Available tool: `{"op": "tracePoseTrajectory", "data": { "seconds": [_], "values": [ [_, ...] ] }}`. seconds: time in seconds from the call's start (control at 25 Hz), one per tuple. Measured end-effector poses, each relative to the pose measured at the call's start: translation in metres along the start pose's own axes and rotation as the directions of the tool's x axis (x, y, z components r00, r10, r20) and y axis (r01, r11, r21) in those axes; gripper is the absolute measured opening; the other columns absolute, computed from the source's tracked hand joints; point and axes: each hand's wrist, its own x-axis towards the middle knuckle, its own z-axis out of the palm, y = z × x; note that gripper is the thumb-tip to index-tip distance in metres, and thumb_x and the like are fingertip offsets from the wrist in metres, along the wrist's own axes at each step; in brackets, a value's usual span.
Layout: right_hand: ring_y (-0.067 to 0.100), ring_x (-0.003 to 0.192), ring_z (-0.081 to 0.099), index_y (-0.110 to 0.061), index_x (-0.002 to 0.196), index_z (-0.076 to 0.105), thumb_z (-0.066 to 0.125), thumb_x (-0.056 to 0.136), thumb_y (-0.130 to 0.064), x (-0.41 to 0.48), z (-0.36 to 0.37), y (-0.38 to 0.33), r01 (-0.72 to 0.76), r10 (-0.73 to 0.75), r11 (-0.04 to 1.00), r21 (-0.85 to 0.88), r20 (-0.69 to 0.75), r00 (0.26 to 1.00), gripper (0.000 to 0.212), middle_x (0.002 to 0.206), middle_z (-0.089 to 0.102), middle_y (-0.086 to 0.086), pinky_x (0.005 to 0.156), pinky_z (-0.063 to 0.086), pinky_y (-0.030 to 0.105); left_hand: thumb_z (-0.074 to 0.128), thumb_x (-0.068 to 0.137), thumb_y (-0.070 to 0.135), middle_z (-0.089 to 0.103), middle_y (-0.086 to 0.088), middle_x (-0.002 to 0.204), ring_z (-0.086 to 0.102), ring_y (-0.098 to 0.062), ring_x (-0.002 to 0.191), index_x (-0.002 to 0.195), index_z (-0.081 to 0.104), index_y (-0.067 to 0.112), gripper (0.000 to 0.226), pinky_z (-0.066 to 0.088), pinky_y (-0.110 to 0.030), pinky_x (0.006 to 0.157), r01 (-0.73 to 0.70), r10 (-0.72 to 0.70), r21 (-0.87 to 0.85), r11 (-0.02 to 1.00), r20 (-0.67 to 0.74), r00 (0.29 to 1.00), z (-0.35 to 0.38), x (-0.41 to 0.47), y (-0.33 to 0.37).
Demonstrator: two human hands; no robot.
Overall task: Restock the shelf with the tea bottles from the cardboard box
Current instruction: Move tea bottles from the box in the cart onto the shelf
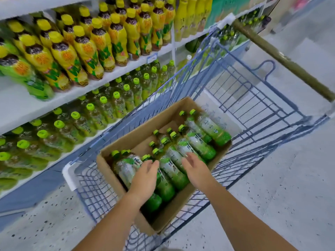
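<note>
Speckled grey floor [290, 178] and a white shelf [16, 107] fill the head view – yellow-capped bottles [81, 49] on the upper board, green-capped ones [101, 109] below, up and to the left of both hands. Right under the hands a blue wire cart [244, 98] carries the open cardboard box [137, 131], where the tea bottles [172, 171] lie on their sides. Left hand [145, 176] and right hand [195, 169] hover side by side over them, fingers loosely straight, gripping nothing – whether the fingertips touch I cannot tell
</note>
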Motion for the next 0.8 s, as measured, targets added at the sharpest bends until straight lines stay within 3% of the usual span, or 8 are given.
{"op": "tracePoseTrajectory", "data": {
  "seconds": [0.24,0.32,0.36,0.44,0.52,0.6,0.68,0.8],
  "values": [
    [0.022,0.127,0.052,-0.015,0.149,0.036,0.046,0.101,-0.044,0.088,-0.071,0.01,0.024,-0.06,0.953,-0.301,-0.113,0.992,0.058,0.148,0.047,0.006,0.106,0.04,0.036,0.036,0.1,0.059,0.043,-0.002,0.151,0.046,-0.021,0.131,0.151,0.034,0.017,0.066,0.035,-0.038,0.11,0.052,-0.05,-0.022,0.998,0.097,0.994,0.083,0.096,0.002],
    [0.016,0.092,0.063,-0.013,0.146,0.039,0.047,0.101,-0.04,0.108,-0.095,0.011,-0.007,-0.076,0.912,-0.411,-0.186,0.98,0.052,0.128,0.059,0.01,0.087,0.044,0.031,0.04,0.1,0.055,0.054,-0.007,0.137,0.057,-0.021,0.114,0.151,0.03,0.011,0.067,0.042,-0.031,0.092,0.104,-0.097,-0.047,0.994,0.128,0.987,0.111,0.123,0.01],
    [0.017,0.088,0.062,-0.012,0.144,0.041,0.049,0.101,-0.037,0.118,-0.105,0.014,-0.013,-0.111,0.873,-0.488,-0.224,0.968,0.051,0.121,0.06,0.011,0.085,0.045,0.032,0.044,0.1,0.052,0.063,-0.008,0.115,0.062,-0.019,0.093,0.151,0.028,0.008,0.069,0.044,-0.028,0.076,0.142,-0.134,-0.059,0.988,0.125,0.983,0.124,0.134,0.013],
    [0.029,0.112,0.055,-0.011,0.14,0.043,0.051,0.098,-0.034,0.137,-0.119,0.021,-0.042,-0.151,0.775,-0.631,-0.25,0.956,0.049,0.13,0.052,0.015,0.096,0.044,0.04,0.054,0.095,0.052,0.064,-0.008,0.084,0.06,-0.019,0.067,0.152,0.02,0.004,0.082,0.044,-0.027,0.057,0.261,-0.249,-0.132,0.956,0.101,0.963,0.142,0.153,0.013],
    [0.034,0.124,0.044,-0.01,0.138,0.042,0.052,0.097,-0.035,0.155,-0.126,0.027,-0.106,-0.085,0.718,-0.688,-0.238,0.968,0.049,0.136,0.043,0.015,0.103,0.039,0.043,0.063,0.084,0.058,0.067,-0.019,0.105,0.067,-0.03,0.084,0.146,0.033,0.001,0.089,0.054,-0.034,0.07,0.367,-0.364,-0.196,0.909,0.051,0.93,0.159,0.17,0.013],
    [0.034,0.124,0.044,-0.009,0.136,0.043,0.054,0.094,-0.04,0.169,-0.13,0.03,-0.142,-0.053,0.674,-0.725,-0.239,0.97,0.053,0.134,0.046,0.014,0.104,0.041,0.045,0.071,0.085,0.048,0.062,-0.015,0.08,0.06,-0.026,0.066,0.099,0.054,0.0,0.053,0.048,-0.031,0.059,0.362,-0.383,-0.274,0.891,-0.025,0.923,0.172,0.179,0.015],
    [0.034,0.122,0.045,-0.007,0.132,0.045,0.056,0.091,-0.048,0.178,-0.128,0.034,-0.16,-0.073,0.636,-0.755,-0.265,0.962,0.059,0.131,0.05,0.014,0.102,0.042,0.045,0.074,0.087,0.039,0.043,-0.003,0.058,0.042,-0.018,0.046,0.083,0.045,0.009,0.041,0.034,-0.024,0.046,0.329,-0.367,-0.319,0.889,-0.066,0.928,0.177,0.182,0.013],
    [0.033,0.119,0.047,-0.006,0.127,0.044,0.072,0.079,-0.046,0.174,-0.11,0.041,-0.169,-0.055,0.762,-0.625,-0.322,0.945,0.068,0.128,0.048,0.014,0.099,0.043,0.044,0.078,0.083,0.037,0.056,0.003,0.078,0.054,-0.018,0.073,0.092,0.051,0.015,0.036,0.045,-0.028,0.07,0.317,-0.352,-0.362,0.877,-0.034,0.935,0.174,0.176,0.003]
  ]
}}
